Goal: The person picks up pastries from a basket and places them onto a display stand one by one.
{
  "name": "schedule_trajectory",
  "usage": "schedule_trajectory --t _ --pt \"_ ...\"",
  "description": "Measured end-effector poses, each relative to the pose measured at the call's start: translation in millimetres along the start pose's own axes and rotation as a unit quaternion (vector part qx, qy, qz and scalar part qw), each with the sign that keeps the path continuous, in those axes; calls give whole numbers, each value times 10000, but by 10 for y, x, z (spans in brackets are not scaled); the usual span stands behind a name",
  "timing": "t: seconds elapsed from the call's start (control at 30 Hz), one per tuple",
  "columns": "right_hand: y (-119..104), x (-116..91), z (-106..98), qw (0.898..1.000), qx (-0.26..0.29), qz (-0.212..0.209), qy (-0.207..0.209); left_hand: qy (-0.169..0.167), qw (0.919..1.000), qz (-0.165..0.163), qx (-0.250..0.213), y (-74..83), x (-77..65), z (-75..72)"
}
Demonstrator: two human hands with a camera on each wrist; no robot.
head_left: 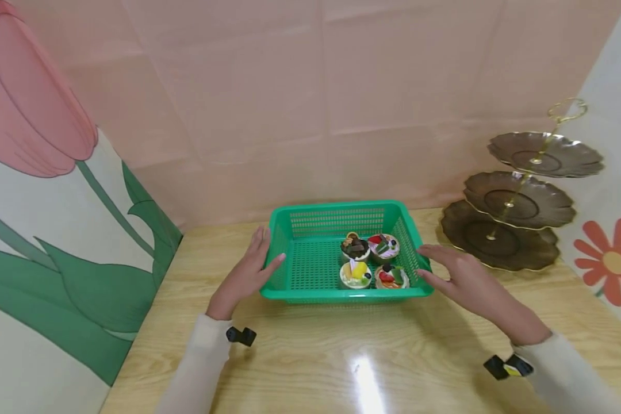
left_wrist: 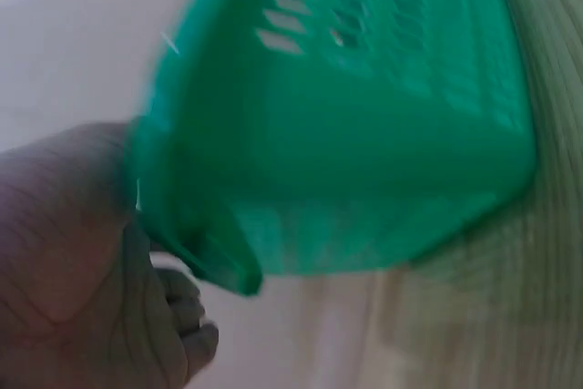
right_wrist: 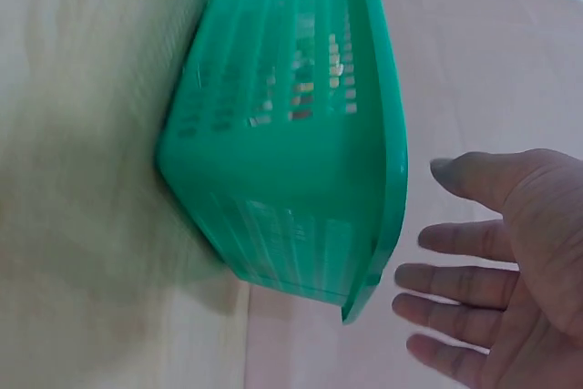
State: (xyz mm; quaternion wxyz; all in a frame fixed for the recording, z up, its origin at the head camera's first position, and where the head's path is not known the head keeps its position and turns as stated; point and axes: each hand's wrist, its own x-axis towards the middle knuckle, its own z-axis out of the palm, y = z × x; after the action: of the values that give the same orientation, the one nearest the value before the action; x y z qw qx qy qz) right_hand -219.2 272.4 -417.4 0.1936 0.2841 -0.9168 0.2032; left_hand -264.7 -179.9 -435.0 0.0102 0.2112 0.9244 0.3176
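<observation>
A green plastic basket (head_left: 341, 296) with slotted walls stands on the wooden table. Inside, toward its right half, sit several small fruit-topped cakes: a chocolate cake (head_left: 355, 248), a pink-topped cake (head_left: 384, 247), a yellow-fruit cake (head_left: 355, 275) and a strawberry cake (head_left: 391, 278). My left hand (head_left: 244, 276) is at the basket's left end, its thumb reaching over the rim and its fingers extended along the outside. Off the right end, my right hand (head_left: 463, 282) has its fingers spread; the right wrist view shows a gap between those fingertips (right_wrist: 417, 276) and the rim.
At the right rear stands a three-tier tray (head_left: 520, 198) with dark scalloped plates and a gold handle. A pink backdrop (head_left: 310, 115) rises behind the table (head_left: 300, 356), flanked by flower-patterned panels. Black wrist cameras sit on both sleeves.
</observation>
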Motion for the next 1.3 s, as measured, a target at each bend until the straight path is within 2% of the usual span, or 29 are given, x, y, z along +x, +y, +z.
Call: schedule_trajectory --t 0.17,0.3,0.43,0.53,0.77,1.07,1.3 --pt "140 309 4 9986 99 -230 -462 -115 9993 61 -351 -169 63 83" --pt "221 558 5 9938 0 -175 -1095 -169 9984 46 -544 -183 73 105" --pt "272 776 60 9840 -143 -54 -1776 -182 9987 15 -470 -189 79 109" --pt "294 890 122 9771 -114 -1 -2126 -153 9991 -15 -403 -181 81 115" --pt "347 1054 255 9672 -46 -58 -2541 -24 9994 -82 -338 -141 89 127" --pt "431 1172 445 9544 255 -103 -2972 53 9999 -157 -43 -171 119 153" --pt "428 1248 517 9468 -58 -225 -3210 47 9998 -168 -51 -139 104 137"
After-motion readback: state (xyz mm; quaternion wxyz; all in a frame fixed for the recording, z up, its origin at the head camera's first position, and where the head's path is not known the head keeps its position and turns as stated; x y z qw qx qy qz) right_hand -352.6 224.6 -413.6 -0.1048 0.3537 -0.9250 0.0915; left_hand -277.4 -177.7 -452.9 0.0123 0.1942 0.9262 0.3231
